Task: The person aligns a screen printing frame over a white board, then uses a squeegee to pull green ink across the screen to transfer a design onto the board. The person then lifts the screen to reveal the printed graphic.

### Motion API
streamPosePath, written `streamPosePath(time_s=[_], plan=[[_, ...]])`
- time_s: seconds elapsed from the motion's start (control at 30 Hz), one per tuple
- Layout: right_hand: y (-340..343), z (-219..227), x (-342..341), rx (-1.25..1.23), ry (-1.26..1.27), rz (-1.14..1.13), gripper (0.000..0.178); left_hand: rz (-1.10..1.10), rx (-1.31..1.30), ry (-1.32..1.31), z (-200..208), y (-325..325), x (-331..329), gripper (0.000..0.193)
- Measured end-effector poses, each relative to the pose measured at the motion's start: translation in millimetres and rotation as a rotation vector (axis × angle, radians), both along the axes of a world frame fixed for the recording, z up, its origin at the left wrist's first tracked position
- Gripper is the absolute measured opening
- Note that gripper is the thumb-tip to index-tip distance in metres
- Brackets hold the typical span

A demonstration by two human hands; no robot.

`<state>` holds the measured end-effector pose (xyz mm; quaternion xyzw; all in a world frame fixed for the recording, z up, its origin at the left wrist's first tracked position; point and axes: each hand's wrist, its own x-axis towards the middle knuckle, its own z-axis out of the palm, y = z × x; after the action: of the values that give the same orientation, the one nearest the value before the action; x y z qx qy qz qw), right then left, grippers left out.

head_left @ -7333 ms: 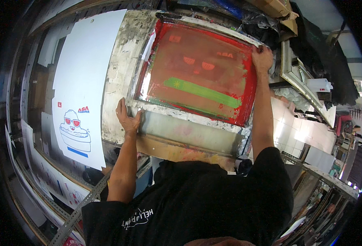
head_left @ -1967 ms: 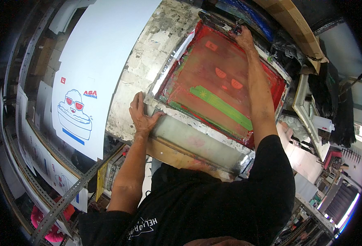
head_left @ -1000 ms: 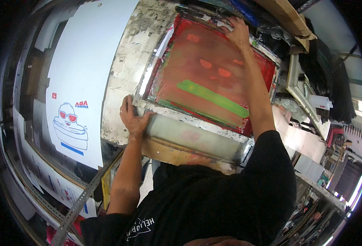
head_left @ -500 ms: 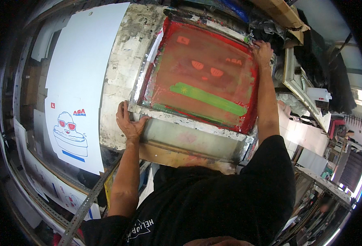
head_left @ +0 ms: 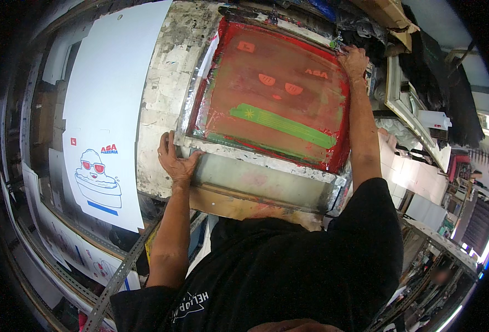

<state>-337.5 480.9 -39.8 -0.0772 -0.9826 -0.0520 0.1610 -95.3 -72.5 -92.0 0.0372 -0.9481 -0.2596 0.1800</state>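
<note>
A screen printing frame (head_left: pixel 264 152) lies on the worktable in front of me, its mesh (head_left: pixel 244 83) smeared with red ink and crossed by a green strip. Small stencil shapes show through the mesh. My left hand (head_left: pixel 177 165) rests by the frame's near left corner, fingers stretched over the stained board (head_left: pixel 155 105) and thumb spread toward the frame. At the far right corner, my right hand (head_left: pixel 355 62) has its fingers bent over the frame's edge. Left of the board lies a large white sheet (head_left: pixel 112 72) printed with a red and blue cartoon cup.
A perforated metal bar (head_left: pixel 112 288) runs at the lower left, beside more printed sheets (head_left: pixel 84 249). Cardboard (head_left: pixel 385 16) and dark plastic crowd the far right corner. To the right stand a pale wooden frame (head_left: pixel 416 130) and a white container (head_left: pixel 433 120).
The whole view has shifted slightly. Both hands keep their places at the frame's corners, and the printed sheet lies as before.
</note>
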Motion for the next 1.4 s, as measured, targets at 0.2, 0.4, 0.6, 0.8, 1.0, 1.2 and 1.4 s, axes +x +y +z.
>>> streamPosePath(time_s=[0.2, 0.4, 0.6, 0.8, 1.0, 1.2, 1.4], plan=[[-18, 9, -6, 0.008, 0.160, -0.021, 0.046, 0.010, -0.028, -0.025, 2, 0, 1, 0.100], [-33, 14, -6, -0.306, 0.033, -0.088, 0.051, 0.036, 0.012, -0.042, 4, 2, 1, 0.094], [-35, 13, -13, -0.416, 0.036, -0.107, 0.046, 0.020, 0.015, -0.016, 4, 2, 1, 0.095], [-25, 11, -17, -0.447, 0.006, -0.063, 0.041, 0.021, 0.003, -0.027, 2, 2, 2, 0.099], [-11, 40, -18, -0.301, 0.276, 0.223, 0.044, 0.030, -0.001, -0.010, 0, 2, 2, 0.101], [4, 65, -34, 0.112, -0.118, 0.113, 0.045, 0.039, -0.008, -0.014, -1, 0, 2, 0.101], [-1, 69, -37, -0.110, -0.166, 0.104, 0.053, 0.040, -0.009, 0.000, -3, 1, 1, 0.103]])
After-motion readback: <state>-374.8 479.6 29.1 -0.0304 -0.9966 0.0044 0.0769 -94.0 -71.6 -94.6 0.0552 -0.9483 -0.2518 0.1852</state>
